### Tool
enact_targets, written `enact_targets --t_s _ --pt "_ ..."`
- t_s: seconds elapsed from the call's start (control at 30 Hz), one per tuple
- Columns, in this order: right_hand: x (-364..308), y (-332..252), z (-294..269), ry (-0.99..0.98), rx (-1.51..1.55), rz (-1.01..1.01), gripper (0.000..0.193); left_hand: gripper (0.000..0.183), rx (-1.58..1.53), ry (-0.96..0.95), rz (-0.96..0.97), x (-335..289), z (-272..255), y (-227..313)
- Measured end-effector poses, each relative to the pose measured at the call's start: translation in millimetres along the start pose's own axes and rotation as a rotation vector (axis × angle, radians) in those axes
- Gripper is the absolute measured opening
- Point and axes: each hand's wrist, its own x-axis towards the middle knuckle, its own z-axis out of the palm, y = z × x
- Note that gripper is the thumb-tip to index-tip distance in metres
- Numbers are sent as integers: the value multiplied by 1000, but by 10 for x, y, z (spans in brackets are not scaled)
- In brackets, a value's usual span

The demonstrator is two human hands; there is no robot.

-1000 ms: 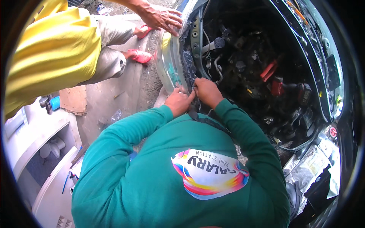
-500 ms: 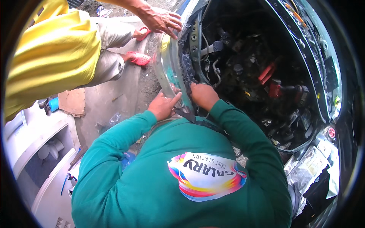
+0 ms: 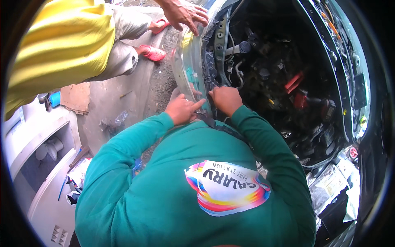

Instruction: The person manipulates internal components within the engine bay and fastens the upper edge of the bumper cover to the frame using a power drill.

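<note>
Both my hands work at the near end of a long curved bumper-like panel (image 3: 187,68), pale and glossy with a green tint, along the left edge of an open engine bay. My left hand (image 3: 182,109) is closed around its near end, the index finger stretched across the top toward the right hand. Fingers curled, my right hand (image 3: 225,100) grips at the dark inner edge beside the metal frame (image 3: 221,49); what its fingertips hold is hidden. A black strip (image 3: 207,118) lies just below, between the hands and my green shirt.
At the far left a person in a yellow shirt (image 3: 66,41) rests a hand (image 3: 187,15) by the panel's far end. A red-and-black power tool (image 3: 314,102) lies in the engine bay. White curved body panels (image 3: 51,181) stand at left, near brown cardboard (image 3: 75,97).
The view has shifted slightly, moving the car rightward in the picture. My left index finger now reaches farther across the panel. My right hand stays at the inner edge.
</note>
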Motion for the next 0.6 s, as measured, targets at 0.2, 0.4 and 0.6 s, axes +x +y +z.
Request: enact_targets --t_s 0.2,0.4,0.6 --pt "28 12 18 11 40 92 33 63 101 -32 107 314 46 167" --pt "36 46 25 19 270 76 21 64 193 -97 -12 411 68 233" --pt "90 41 25 -26 183 76 17 66 246 -8 -21 449 183 250"
